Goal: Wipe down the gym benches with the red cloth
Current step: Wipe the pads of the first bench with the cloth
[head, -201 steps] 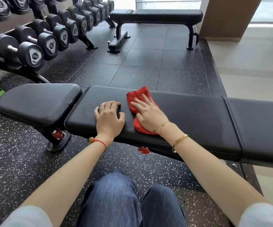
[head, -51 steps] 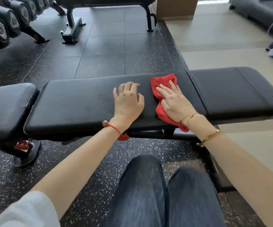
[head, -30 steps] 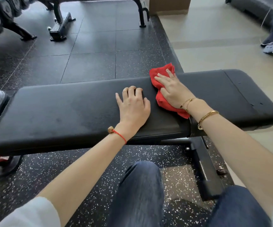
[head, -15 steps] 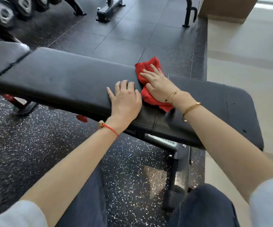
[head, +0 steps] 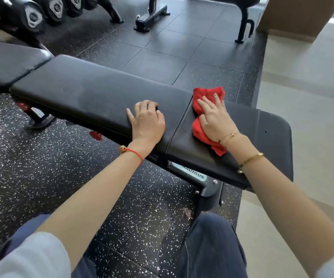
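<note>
Cloth (head: 201, 128), red, crumpled, lies flat on bench (head: 94, 97) end pad under right hand (head: 215, 120); fingers spread nearly straight, pressing it down, not gripping. Cloth long axis runs from bench's near edge to far edge. Left hand (head: 147, 122) rests on the bench's long pad, fingers loosely bent, holding nothing. Bench frame label (head: 193, 173) reads "NAUTILUS".
</note>
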Motion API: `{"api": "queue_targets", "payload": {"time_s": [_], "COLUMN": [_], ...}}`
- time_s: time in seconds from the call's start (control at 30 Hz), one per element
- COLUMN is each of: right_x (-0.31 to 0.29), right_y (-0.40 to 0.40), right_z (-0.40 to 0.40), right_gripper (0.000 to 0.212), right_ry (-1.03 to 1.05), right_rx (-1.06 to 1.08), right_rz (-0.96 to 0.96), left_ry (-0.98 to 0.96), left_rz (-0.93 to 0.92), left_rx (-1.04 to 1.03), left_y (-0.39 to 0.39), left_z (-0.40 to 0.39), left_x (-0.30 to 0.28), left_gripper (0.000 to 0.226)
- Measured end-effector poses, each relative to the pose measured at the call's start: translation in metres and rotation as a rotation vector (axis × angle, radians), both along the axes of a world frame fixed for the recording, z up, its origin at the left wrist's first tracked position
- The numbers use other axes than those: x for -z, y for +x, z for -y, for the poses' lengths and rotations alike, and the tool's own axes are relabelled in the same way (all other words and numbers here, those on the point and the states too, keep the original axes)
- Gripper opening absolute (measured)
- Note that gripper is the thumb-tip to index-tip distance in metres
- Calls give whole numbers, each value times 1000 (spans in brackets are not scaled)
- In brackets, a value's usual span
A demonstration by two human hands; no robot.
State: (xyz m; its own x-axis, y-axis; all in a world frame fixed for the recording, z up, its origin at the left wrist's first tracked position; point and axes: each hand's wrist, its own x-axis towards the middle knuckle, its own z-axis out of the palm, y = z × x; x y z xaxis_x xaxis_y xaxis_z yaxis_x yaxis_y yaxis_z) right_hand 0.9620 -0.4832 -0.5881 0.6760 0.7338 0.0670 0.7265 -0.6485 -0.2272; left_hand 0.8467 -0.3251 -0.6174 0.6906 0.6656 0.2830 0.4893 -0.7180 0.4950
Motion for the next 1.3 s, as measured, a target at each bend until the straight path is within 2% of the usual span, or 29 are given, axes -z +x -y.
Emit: {"api": "queue_targets", "payload": {"time_s": [0.13, 0.27, 0.43, 0.57, 0.73, 0.9, 1.1, 1.3], "right_x": [4, 12, 11, 4, 6, 12, 13, 5], "right_y": [-11, -39, -21, 21, 14, -23, -32, 40], "right_z": [-6, 28, 66, 51, 20, 46, 99, 99], "right_gripper": [57, 58, 57, 54, 55, 57, 56, 55], "right_ry": [22, 64, 90, 50, 34, 54, 79, 23], "right_rx": [-89, -232, -131, 5, -94, -170, -37, 199], "right_rz": [-7, 47, 18, -14, 16, 32, 54, -14], "left_ry": [29, 92, 94, 71, 61, 56, 114, 94], "left_rz": [-35, -51, -4, 53, 74, 72, 35, 83], "left_rx": [-64, -92, -86, -118, -120, -101, -4, 50], "left_y": [7, 9, 8, 9, 9, 7, 3, 5], "left_z": [9, 10, 11, 12, 11, 11, 15, 35], "left_x": [0, 4, 7, 5, 6, 6, 4, -7], "left_gripper": [28, 29, 32, 27, 26, 27, 32, 35]}}
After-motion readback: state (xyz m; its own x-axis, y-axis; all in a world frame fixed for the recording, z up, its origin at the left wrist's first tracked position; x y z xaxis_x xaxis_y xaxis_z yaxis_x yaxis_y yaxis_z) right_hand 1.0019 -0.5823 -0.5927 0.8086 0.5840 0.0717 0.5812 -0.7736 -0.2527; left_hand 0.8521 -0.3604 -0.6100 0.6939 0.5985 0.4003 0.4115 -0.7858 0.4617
